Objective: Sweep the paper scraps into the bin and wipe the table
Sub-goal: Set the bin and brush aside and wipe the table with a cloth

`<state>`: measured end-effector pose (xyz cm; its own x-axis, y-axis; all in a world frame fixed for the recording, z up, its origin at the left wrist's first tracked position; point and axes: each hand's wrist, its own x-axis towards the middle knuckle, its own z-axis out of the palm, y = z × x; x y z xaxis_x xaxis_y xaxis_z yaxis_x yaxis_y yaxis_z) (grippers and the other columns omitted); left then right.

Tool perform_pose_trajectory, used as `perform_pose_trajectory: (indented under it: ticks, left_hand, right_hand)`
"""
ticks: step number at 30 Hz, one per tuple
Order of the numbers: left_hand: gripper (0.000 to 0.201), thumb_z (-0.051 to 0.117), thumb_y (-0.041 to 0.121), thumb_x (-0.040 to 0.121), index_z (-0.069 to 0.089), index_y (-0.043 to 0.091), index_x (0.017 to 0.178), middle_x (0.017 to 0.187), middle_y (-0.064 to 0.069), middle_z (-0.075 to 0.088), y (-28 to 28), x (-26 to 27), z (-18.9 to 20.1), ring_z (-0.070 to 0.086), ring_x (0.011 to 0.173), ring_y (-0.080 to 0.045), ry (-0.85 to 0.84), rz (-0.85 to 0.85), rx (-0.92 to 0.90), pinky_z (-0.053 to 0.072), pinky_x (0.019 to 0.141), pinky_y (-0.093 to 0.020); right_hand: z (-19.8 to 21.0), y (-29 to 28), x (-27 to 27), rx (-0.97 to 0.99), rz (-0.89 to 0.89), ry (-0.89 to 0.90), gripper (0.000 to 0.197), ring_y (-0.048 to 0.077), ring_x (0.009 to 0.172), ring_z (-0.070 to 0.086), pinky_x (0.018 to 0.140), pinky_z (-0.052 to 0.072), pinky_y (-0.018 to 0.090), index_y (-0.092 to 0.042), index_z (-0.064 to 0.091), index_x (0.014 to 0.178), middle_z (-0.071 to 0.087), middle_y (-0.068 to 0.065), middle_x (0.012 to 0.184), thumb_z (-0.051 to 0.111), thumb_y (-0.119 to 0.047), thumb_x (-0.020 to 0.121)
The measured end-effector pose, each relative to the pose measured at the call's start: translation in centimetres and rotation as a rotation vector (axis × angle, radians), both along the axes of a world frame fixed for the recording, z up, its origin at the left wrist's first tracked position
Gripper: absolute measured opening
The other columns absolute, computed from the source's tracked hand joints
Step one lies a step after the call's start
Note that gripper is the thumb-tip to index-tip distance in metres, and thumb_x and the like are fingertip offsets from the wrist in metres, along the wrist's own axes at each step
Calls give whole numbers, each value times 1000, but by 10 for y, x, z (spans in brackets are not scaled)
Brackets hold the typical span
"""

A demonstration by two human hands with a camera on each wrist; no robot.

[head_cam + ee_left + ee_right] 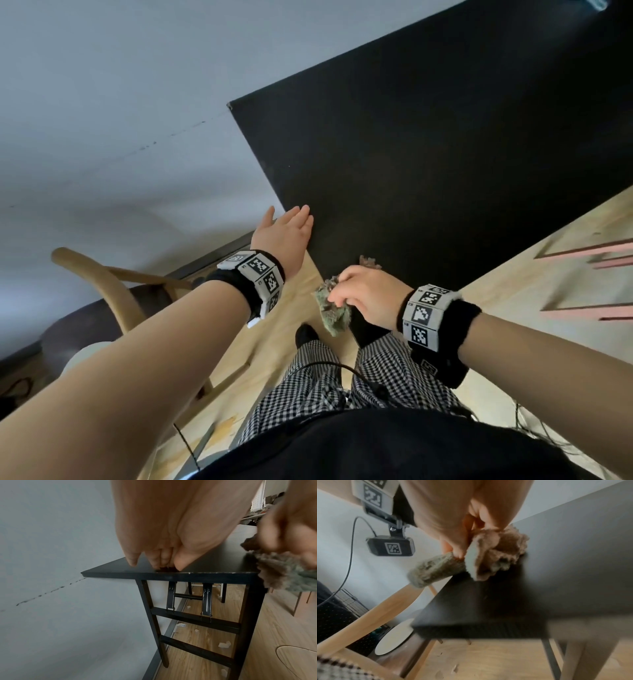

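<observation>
A black table (pixel 428 144) fills the upper right of the head view, its top bare. My right hand (pixel 363 294) grips a fuzzy grey-green and brown cloth (pixel 334 308) at the table's near corner; in the right wrist view the cloth (pixel 496 553) bunches out of the fist onto the black top (pixel 539 574). My left hand (pixel 287 229) lies flat with straight fingers at the table's left edge, and its fingertips (pixel 180 563) touch the top close to the rim (pixel 171 575). Several white paper scraps (pixel 223 644) lie on the wooden floor beneath the table. No bin is in view.
A wooden chair (pixel 99 281) with a dark seat stands at my left, by the grey wall (pixel 102 102). A round white object (pixel 393 638) lies on the floor near the chair. The table's black folding legs (pixel 150 615) show in the left wrist view. Pink-framed furniture (pixel 596 260) stands to the right.
</observation>
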<state>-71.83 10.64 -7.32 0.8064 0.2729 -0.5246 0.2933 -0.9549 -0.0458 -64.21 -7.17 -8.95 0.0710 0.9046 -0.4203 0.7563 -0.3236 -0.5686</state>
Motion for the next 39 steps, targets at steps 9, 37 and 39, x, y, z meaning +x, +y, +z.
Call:
perform_pose_trajectory:
  ticks: [9,37,39]
  left_hand:
    - [64,34,11,97,3,16,153,160,-2,-5,-20,29,4,0,147,-17,23,15,-14,0,118,-43]
    - [63,30,11,97,0,14,152,160,-3,-5,-21,75,5,0,147,-16,121,138,89,0,118,-48]
    - [64,30,10,96,-1,14,152,160,-3,-7,-20,75,4,-1,147,-16,127,143,84,0,118,-48]
  right_hand:
    - [-2,27,115,80,-517,-250,22,31,95,60,86,49,39,-13,63,106,57,14,111,47,-7,92]
    - [-5,-6,102,100,-27,98,17,18,104,61,99,45,36,-17,72,98,61,3,115,59,-15,88]
    - [-9,5,125,115,-131,23,18,21,108,58,102,42,37,-19,71,101,62,5,115,60,-17,86]
